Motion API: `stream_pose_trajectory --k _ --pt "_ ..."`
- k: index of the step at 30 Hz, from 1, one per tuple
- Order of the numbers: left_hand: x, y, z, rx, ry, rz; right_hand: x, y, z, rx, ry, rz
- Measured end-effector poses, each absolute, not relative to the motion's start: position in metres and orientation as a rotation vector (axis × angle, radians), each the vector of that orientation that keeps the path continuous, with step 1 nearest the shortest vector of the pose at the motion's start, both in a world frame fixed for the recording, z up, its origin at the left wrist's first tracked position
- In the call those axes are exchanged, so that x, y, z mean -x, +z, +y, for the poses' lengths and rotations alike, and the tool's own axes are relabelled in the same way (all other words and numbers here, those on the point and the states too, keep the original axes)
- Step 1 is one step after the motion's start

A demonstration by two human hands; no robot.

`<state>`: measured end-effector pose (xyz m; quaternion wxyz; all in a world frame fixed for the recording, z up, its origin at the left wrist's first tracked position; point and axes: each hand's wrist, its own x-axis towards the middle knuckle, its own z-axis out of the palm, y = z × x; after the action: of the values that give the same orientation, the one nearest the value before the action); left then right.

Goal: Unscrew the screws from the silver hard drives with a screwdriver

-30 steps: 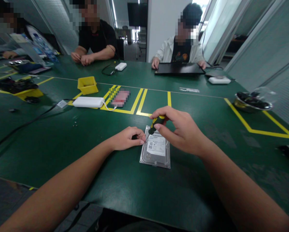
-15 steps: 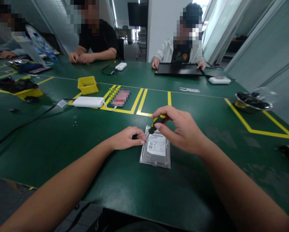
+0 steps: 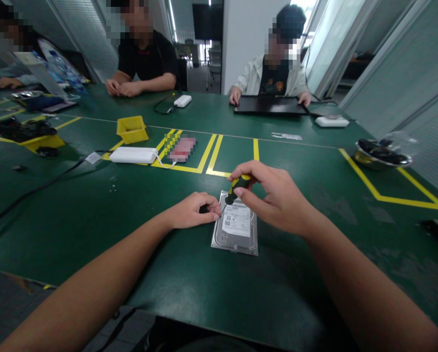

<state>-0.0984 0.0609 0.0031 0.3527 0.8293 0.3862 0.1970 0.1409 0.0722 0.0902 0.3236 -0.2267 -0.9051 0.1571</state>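
Observation:
A silver hard drive [image 3: 236,229] with a white label lies flat on the green table [image 3: 189,288] in front of me. My right hand [image 3: 273,198] is closed round a small black-and-yellow screwdriver [image 3: 237,188], tilted so its tip meets the drive's left edge near the far corner. My left hand [image 3: 191,211] rests on the table against that same edge, its fingers pinched together beside the screwdriver tip. What the pinch holds is too small to make out.
A white power adapter [image 3: 133,155] with cable and a yellow bin [image 3: 131,128] lie beyond, inside yellow floor-tape lines. A metal bowl of dark parts [image 3: 382,154] sits far right. Across the table, two people sit, one at a black laptop [image 3: 270,105]. A black cable runs along the left.

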Motion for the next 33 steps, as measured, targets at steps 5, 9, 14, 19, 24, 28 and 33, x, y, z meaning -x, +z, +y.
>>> stream_pose_trajectory --k 5,9,14,19,24,28,33 --pt "0.094 0.002 0.058 -2.293 0.549 1.011 -0.154 0.106 0.07 0.654 0.347 -2.284" --pt "0.092 0.003 0.054 -2.41 0.489 1.033 -0.163 0.114 0.068 0.675 0.339 -2.184" --pt "0.103 0.012 0.054 -2.413 0.484 1.157 -0.165 0.121 0.063 0.676 0.241 -2.215" --pt "0.165 0.023 0.048 -2.529 0.196 1.603 -0.167 0.125 0.058 0.708 0.118 -2.271" --pt "0.264 0.03 0.018 -2.243 -0.101 2.283 -0.167 0.125 0.057 0.68 0.113 -2.291" --pt "0.315 0.026 -0.002 -1.748 -0.165 2.581 -0.164 0.123 0.057 0.676 0.146 -2.308" --pt "0.334 0.019 0.002 -1.628 -0.047 2.554 -0.162 0.122 0.057 0.67 0.15 -2.315"
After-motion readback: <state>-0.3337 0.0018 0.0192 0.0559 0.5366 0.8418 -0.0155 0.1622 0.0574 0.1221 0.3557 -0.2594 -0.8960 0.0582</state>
